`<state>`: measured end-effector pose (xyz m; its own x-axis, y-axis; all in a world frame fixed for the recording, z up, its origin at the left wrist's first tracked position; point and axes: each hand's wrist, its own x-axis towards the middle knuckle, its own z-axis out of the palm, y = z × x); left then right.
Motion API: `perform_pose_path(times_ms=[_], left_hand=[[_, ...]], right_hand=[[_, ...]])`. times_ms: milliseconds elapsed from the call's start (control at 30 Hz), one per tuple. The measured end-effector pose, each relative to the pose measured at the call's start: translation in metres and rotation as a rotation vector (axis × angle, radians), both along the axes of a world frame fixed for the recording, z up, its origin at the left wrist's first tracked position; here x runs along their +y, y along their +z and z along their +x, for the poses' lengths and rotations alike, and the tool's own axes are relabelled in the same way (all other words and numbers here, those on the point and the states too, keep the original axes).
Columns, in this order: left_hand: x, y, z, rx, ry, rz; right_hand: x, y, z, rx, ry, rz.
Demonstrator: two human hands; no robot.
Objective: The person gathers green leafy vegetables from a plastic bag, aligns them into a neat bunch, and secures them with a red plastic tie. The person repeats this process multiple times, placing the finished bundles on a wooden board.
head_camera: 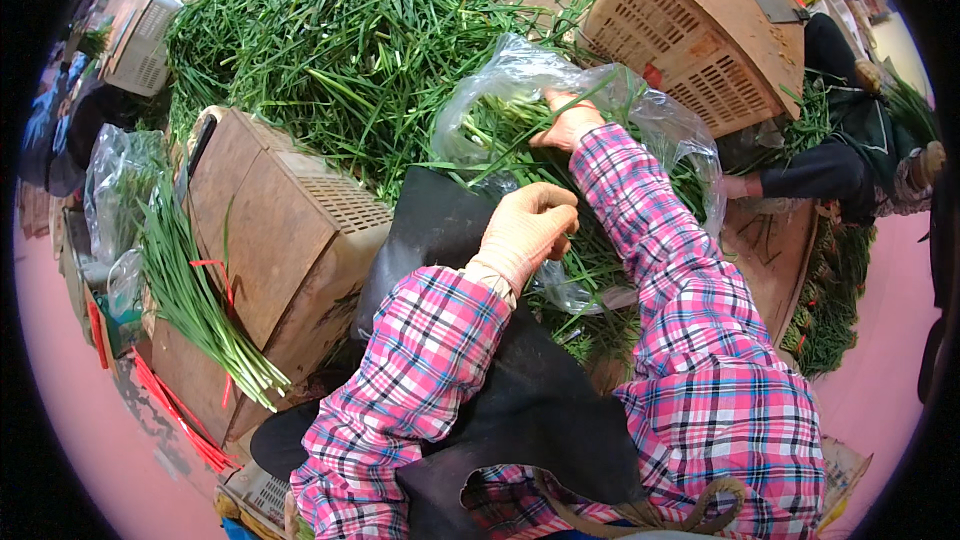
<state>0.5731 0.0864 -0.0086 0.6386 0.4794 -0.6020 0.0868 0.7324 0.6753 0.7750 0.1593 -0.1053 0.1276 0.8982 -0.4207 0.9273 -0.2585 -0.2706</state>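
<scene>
My left hand (529, 229), in a light work glove with its fingers curled, hovers over the near side of an open clear plastic bag (649, 116). Whether it pinches anything cannot be told. Inside that bag lie loose green garlic chives (510, 116). My right hand (571, 122) reaches into the bag among the stalks; its fingers are partly hidden by leaves, so a grip cannot be made out. On the board-topped crate at left rests a bundle of chives (184, 270), with a red tie (225, 285) around and under it.
A large heap of loose chives (352, 45) spreads beyond the bag. A knife (196, 154) lies on the left wooden board (255, 217). Red strips (176, 416) hang at its near edge. A plastic crate (675, 45) stands upper right. Another person's leg (817, 171) is at right.
</scene>
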Motion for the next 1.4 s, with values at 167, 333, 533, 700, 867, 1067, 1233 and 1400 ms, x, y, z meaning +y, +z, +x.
perform_pose_path(times_ms=[167,333,533,700,867,1067,1233,1400], left_hand=[[0.016,-0.021,0.004,0.201,0.156,0.079],[0.039,-0.022,0.013,0.22,0.122,-0.073],[0.025,-0.034,0.026,-0.147,-0.06,0.015],[0.022,-0.045,0.026,-0.248,-0.043,0.034],[0.015,-0.052,0.027,-0.058,-0.043,0.381],[0.025,-0.089,0.025,0.081,0.33,0.064],[0.031,-0.111,0.033,0.25,0.476,-0.005],[0.034,-0.112,0.034,0.321,0.443,0.091]], right_hand=[[-0.051,0.028,0.033,0.389,-0.013,0.157],[-0.107,0.051,0.048,0.686,-0.006,0.265],[-0.119,0.058,0.03,0.593,-0.099,0.354],[-0.112,0.058,0.019,0.485,0.178,0.408],[-0.112,0.076,0.014,0.413,0.145,0.279],[-0.134,0.077,0.053,1.021,-0.342,0.608],[-0.144,0.071,0.062,1.008,-0.364,0.725],[-0.159,0.076,0.05,1.03,-0.442,0.768]])
